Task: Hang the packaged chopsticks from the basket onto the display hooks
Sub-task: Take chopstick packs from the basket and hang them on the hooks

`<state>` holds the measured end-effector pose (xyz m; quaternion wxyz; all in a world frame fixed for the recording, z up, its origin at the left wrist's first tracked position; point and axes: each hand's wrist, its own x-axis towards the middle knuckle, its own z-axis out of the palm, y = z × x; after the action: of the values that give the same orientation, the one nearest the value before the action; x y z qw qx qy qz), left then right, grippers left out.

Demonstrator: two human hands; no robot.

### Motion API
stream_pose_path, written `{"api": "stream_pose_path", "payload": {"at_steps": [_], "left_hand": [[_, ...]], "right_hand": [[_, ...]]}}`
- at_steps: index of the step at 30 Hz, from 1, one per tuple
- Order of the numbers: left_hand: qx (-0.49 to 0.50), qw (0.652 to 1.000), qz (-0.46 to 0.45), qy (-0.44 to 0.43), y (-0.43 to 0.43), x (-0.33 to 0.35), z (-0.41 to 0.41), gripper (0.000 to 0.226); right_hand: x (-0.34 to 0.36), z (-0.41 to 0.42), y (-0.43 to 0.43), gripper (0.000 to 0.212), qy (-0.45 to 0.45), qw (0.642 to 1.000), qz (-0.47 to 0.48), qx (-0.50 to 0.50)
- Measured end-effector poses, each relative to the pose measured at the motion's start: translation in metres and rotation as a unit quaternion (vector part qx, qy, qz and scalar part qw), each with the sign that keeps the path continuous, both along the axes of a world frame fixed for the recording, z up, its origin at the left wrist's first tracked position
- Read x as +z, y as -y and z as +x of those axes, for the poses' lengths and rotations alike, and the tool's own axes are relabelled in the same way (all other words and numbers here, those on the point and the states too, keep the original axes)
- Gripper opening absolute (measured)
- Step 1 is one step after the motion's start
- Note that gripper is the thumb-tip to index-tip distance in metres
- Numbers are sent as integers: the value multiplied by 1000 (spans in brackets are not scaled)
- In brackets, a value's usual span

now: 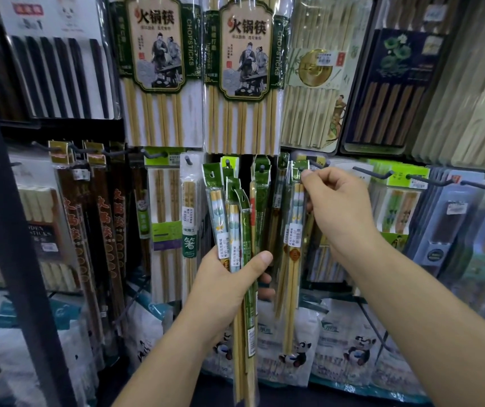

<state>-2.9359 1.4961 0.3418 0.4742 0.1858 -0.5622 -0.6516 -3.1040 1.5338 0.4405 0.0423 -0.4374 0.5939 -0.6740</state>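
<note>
The left hand [229, 280] grips a bunch of long, thin, green-topped plastic chopstick packs [236, 218] at their middle, and the right hand [333, 207] pinches the top of one more pack [295, 224] at a dark metal hook [319, 164] just above its fingers — they look light, bendy and slippery, best held near the hole.

Display wall straight ahead, packs hung in two rows. Top row, centre: two hot-pot chopstick packs [156, 69] side by side, w/ a boxed set [393, 89] further right. Below them runs a row of display hooks [374, 172] w/ narrower packs hanging. L hand [229, 286] is low centre, in front of that row, gripping a bundle of chopstick packs [235, 218] upright; bundle tops reach hook level. R hand [332, 207] is just right of the bundle & higher, pinching the top of a single chopstick pack [295, 230] at a hook [322, 163]; can't tell if it's threaded on. Panda-print bags [352, 345] sit below the hooks, behind both forearms. Upright post [3, 215] at far left, nearest the camera.
</note>
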Motion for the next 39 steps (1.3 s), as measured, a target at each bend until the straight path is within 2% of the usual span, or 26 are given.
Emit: {"api": "stream_pose_path", "payload": {"at_steps": [6,13,15,17,20,23,29,32,35,39], "left_hand": [[11,1000,-15,16,-2,1,0,19],[-5,999,-28,20,-3,3,0,19],[-10,999,-36,22,-4,2,0,15],[-21,998,-47,26,-4,1,0,19],[-59,996,-56,24,-6,1,0,24],[-88,994,-56,19,-8,3,3,18],[-126,992,-30,11,-7,-1,3,13],[-71,997,-37,25,-4,-3,2,23],[-17,997,-48,52,3,-6,1,10],[-21,999,-30,28,8,-9,3,8]], "right_hand": [[-5,-1,3,35,-7,1000,10,-19],[-12,6,-10,28,-57,997,1,-56],[-13,12,-15,30,-96,995,3,-25],[-11,19,-17,22,-102,994,15,45],[-7,26,-19,12,-48,988,32,143],[-4,23,-21,12,23,981,29,191],[0,21,-21,10,85,962,27,259],[5,16,-18,26,109,974,-1,197],[4,11,-14,28,58,994,-4,91],[0,6,-9,32,33,999,2,38]]}}
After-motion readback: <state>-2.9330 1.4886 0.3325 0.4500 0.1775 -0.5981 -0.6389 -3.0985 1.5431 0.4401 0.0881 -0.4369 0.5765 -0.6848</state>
